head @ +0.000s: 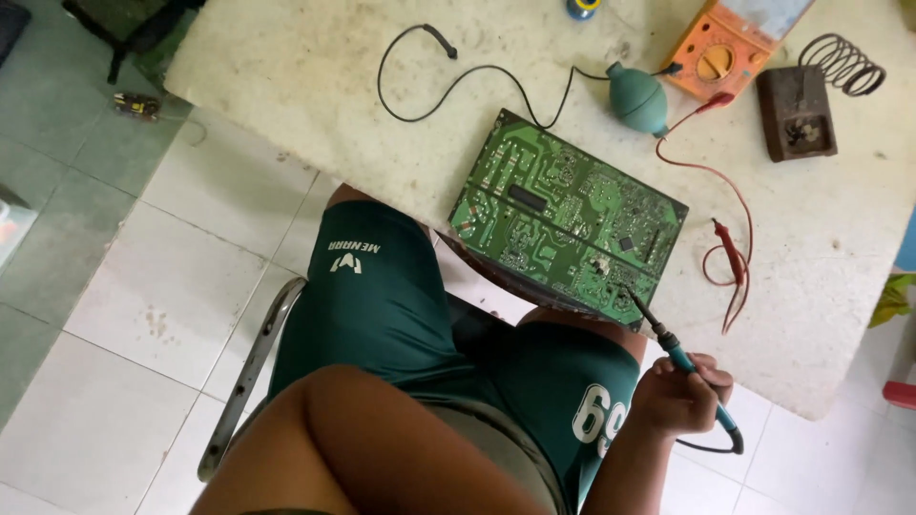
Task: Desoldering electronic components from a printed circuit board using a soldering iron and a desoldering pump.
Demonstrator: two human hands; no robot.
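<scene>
A: Right hand — state?

B: Fingers curled round the teal grip of a soldering iron, held like a pen. Left hand is out of view; only the forearm shows low in the frame, so its state cannot be told.

A: Where does the iron sit?

B: In that hand, out past the knuckles. Dark tip touches the near corner of the green circuit board, which lies on the desk edge, partly overhanging the lap.

A: Axis and heading?

B: Long axis runs diagonally: tip up and away from the hand toward the board, tail end and cord trailing back below the wrist.

A: Handling?

B: Judging by look: light, stiff, slim. The metal front is likely hot, so hold only on the teal handle, where the fingers already sit. Cord may tug a little.

A: Beyond the hand?

B: Red probe leads just past the fingers on the desk; further off a teal rubber bulb, orange meter, coil-spring iron stand.
</scene>
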